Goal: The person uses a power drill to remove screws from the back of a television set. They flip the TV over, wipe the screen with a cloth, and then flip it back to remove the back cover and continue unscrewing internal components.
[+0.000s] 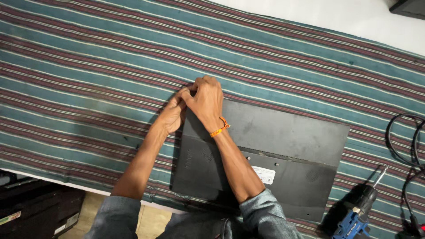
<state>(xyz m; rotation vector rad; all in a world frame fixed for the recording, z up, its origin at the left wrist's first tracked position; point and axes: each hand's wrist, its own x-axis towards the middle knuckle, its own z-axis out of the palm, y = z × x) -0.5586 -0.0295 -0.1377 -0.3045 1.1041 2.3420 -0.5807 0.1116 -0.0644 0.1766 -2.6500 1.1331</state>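
The 2 hands, left hand point(171, 116) and right hand point(207, 99), pinch the far corner of the black monitor back point(283, 146). They seem closed tight. Pulling slowly and evenly is best.

Both hands point(195, 104) crowding far-left corner of black monitor back point(283, 141), fingers bunching together there. Away from grip, beyond that corner and off to its left, striped cloth point(79, 66) lying open, wide room for passing. To right of grip, flat panel surface sitting bare. Well apart to right, blue cordless drill point(358, 212) and black cable loops point(405, 141) taking up that edge. Forearms blocking near side.
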